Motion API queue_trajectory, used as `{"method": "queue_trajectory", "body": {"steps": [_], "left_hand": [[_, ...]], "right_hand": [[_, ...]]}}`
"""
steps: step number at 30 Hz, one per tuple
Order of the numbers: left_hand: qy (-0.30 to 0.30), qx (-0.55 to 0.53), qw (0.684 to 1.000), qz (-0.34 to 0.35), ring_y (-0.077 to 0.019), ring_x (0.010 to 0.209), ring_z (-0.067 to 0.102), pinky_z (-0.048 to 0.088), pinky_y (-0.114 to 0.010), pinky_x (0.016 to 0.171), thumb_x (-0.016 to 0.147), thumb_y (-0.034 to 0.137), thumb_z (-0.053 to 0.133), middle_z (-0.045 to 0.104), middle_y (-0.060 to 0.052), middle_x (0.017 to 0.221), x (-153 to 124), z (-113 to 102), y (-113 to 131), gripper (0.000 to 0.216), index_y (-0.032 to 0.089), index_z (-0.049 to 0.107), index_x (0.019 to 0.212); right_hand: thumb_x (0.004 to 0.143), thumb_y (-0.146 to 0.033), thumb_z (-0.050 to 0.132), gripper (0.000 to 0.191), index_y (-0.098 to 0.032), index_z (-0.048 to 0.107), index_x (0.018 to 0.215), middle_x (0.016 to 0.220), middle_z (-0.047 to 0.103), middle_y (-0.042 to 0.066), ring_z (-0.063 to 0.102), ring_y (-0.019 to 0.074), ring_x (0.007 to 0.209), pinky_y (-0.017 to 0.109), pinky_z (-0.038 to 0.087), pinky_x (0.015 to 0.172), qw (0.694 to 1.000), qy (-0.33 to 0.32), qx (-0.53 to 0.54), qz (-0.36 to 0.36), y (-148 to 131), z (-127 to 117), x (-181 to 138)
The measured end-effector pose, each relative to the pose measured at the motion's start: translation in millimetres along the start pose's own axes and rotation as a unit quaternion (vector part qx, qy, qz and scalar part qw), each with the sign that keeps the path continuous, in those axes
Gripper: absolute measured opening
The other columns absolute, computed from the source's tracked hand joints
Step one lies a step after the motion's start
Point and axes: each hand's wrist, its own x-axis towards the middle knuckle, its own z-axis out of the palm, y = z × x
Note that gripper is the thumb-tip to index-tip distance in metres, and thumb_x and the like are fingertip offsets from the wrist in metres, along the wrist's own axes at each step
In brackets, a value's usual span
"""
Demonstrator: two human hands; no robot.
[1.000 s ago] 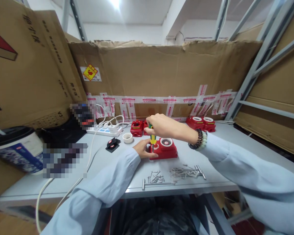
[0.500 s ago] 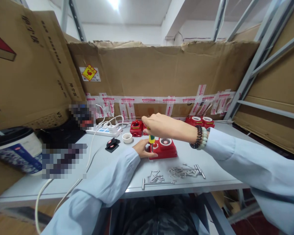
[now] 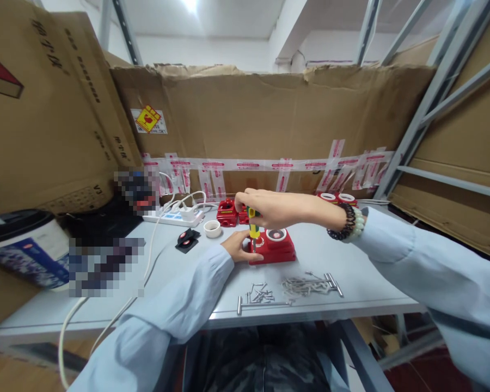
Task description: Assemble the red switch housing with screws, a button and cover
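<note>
Mid-frame, the right hand (image 3: pixel 267 208) hides part of the screwdriver (image 3: pixel 255 233) and much of the red fitting (image 3: pixel 243 216) behind; what the tip meets is too small to tell. Pixelated patches (image 3: pixel 106 267) at left mask their contents. The left edge crops the lidded cup (image 3: pixel 28 253), the right edge the right sleeve (image 3: pixel 424 261).

Bright o/head lt (image 3: pixel 190 5) w/ glare

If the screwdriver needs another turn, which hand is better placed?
Probably the right hand: its fingers are wrapped around the screwdriver, which points down at the red housing. The left hand is busy holding the housing's left end.
</note>
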Motion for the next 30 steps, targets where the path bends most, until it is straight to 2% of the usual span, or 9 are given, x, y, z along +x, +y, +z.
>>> {"method": "queue_trajectory", "body": {"steps": [5,8,11,15,17,21,23,26,30], "left_hand": [[-0.001,-0.012,1.000,-0.005,-0.0262,0.086,0.064,0.049,-0.033,0.077,0.062,0.044,0.073,0.069,-0.008,0.100,-1,-1,2,0.058,0.014,0.058,0.109],[-0.003,-0.018,1.000,0.001,-0.0272,0.093,0.063,0.048,-0.034,0.082,0.062,0.044,0.073,0.068,-0.009,0.103,-1,-1,2,0.058,0.013,0.059,0.109],[-0.005,-0.021,1.000,0.011,-0.0272,0.098,0.061,0.046,-0.035,0.088,0.063,0.043,0.073,0.067,-0.009,0.107,-1,-1,1,0.057,0.014,0.058,0.109],[-0.003,-0.011,1.000,0.001,-0.0273,0.096,0.062,0.046,-0.036,0.088,0.062,0.044,0.074,0.068,-0.009,0.106,0,0,0,0.060,0.013,0.058,0.110],[-0.005,-0.013,1.000,0.000,-0.0262,0.094,0.063,0.047,-0.035,0.086,0.062,0.044,0.073,0.068,-0.008,0.105,0,0,0,0.059,0.014,0.058,0.110],[0.003,-0.009,1.000,-0.002,-0.0273,0.096,0.062,0.047,-0.035,0.086,0.060,0.043,0.075,0.069,-0.008,0.104,-1,0,1,0.058,0.014,0.059,0.108],[0.003,-0.004,1.000,0.002,-0.0277,0.095,0.062,0.047,-0.036,0.086,0.061,0.044,0.074,0.068,-0.009,0.104,0,0,1,0.059,0.013,0.059,0.109],[-0.001,-0.006,1.000,0.011,-0.0275,0.094,0.063,0.048,-0.036,0.085,0.062,0.044,0.073,0.068,-0.009,0.106,0,-1,0,0.061,0.013,0.057,0.112],[-0.006,-0.010,1.000,0.017,-0.0268,0.095,0.063,0.048,-0.035,0.086,0.063,0.043,0.072,0.068,-0.009,0.106,0,0,-1,0.059,0.013,0.057,0.112]], "right_hand": [[0.090,-0.028,0.040,0.020,-0.012,0.051,0.093,0.085,0.058,0.011,0.052,0.0168,0.066,0.028,0.035,0.056,0.995,0.048,-0.032,0.077,-1,8,1],[0.086,-0.014,0.041,0.012,-0.013,0.051,0.093,0.086,0.058,0.009,0.051,0.0160,0.071,0.027,0.035,0.058,0.998,0.060,-0.014,0.018,0,9,4],[0.077,-0.009,0.049,0.018,-0.014,0.050,0.094,0.094,0.057,0.009,0.050,0.0159,0.079,0.025,0.036,0.062,0.999,0.045,0.016,-0.019,0,8,5],[0.085,-0.025,0.047,0.016,-0.012,0.053,0.091,0.090,0.058,0.011,0.050,0.0162,0.071,0.028,0.035,0.059,0.996,0.070,0.000,0.058,-2,11,5],[0.086,-0.021,0.043,0.016,-0.012,0.055,0.089,0.091,0.058,0.012,0.050,0.0155,0.071,0.028,0.034,0.060,0.994,0.087,0.009,0.066,-3,12,6],[0.075,-0.014,0.053,0.013,-0.014,0.058,0.087,0.089,0.062,0.009,0.052,0.0137,0.070,0.025,0.035,0.057,0.995,0.036,0.085,0.048,-3,7,7],[0.079,-0.018,0.049,0.012,-0.013,0.058,0.085,0.081,0.062,0.008,0.052,0.0142,0.065,0.027,0.035,0.056,0.993,0.041,0.080,0.071,-2,7,7],[0.080,-0.014,0.045,0.019,-0.012,0.054,0.096,0.090,0.061,0.011,0.054,0.0170,0.072,0.029,0.036,0.059,0.991,0.102,0.060,0.069,0,13,7],[0.072,-0.017,0.056,0.037,-0.013,0.043,0.107,0.101,0.058,0.012,0.055,0.0193,0.080,0.029,0.039,0.061,0.985,0.136,0.085,0.071,2,21,7]]}}
